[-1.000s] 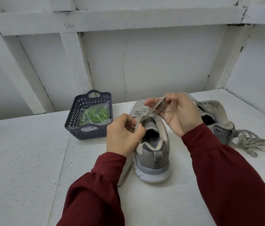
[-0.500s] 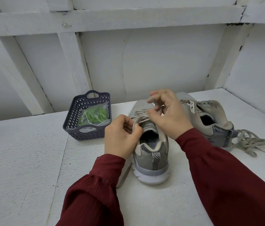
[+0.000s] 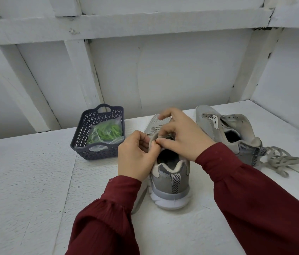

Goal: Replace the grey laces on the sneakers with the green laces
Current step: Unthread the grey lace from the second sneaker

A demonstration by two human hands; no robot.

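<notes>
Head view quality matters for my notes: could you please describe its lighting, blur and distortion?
Head view: soft, even light, faint shadows beside the near sneaker and basket; slight sheen on the bag of green laces; wide-angle splaying of the wall beams; left hand and right hand, pinching the near sneaker, look slightly soft.

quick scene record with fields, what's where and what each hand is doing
left hand: left hand pinches the flat grey lace at the near grey mesh sneaker
right hand: right hand pinches the same lace over the tongue
other shoe: far grey sneaker, eyelets empty, right of the near one
removed lace: loose grey lace pile by its heel
green laces: green laces in a clear plastic bag inside the dark perforated plastic basket
surface: white painted table
</notes>
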